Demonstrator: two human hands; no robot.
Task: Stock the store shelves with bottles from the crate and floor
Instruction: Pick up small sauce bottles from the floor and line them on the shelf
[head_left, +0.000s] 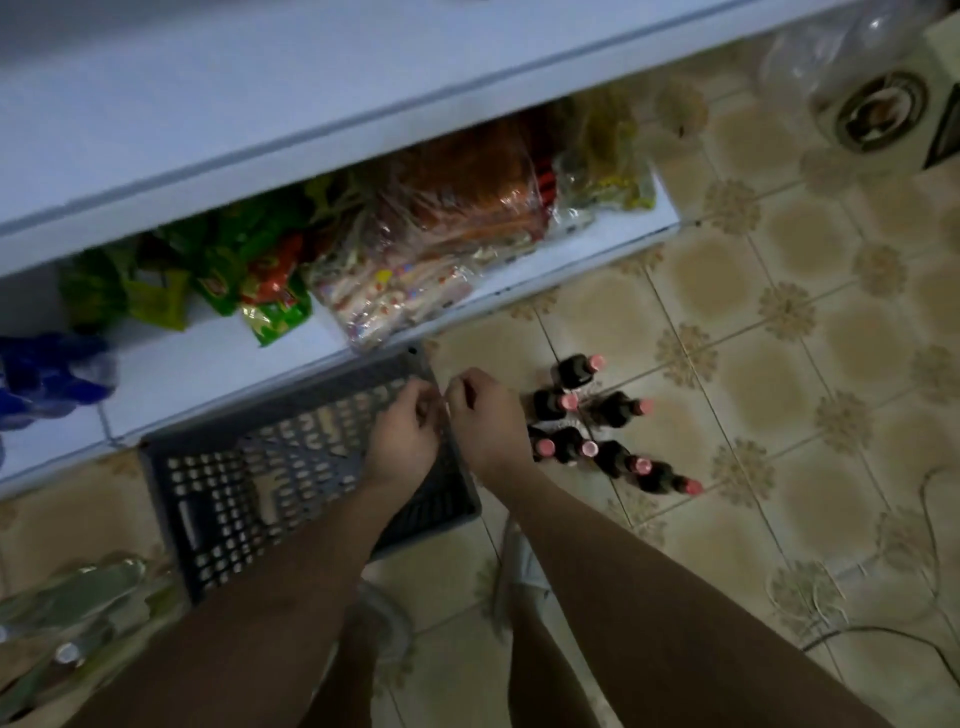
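Dark grey perforated plastic crate (249, 483), lower centre-left of the frame, standing on the patterned tile floor (779, 364) with its far edge against the base of the white shelf unit (208, 358). Dark bottles with pink caps (597, 431), a cluster standing on the floor just right of the crate, centre of the frame. Left hand (402, 436) and right hand (485, 421), both over the crate's right rim, knuckles up, fingers curled inward and nearly meeting; something small and pale seems pinched between them, but I cannot tell what it is or how firmly either hand grips it. Lower shelf, left to centre: green and red snack packets (260, 291), clear-wrapped packs of orange and pale goods (441, 228), yellowish bags (608, 156) at the right end, blue wrapped goods (47, 374) at the far left. Clear plastic bottles (67, 613), lower left corner, blurred. Large clear container (831, 67), upper right corner. Thin cable (930, 545) trailing along the floor at the right edge.
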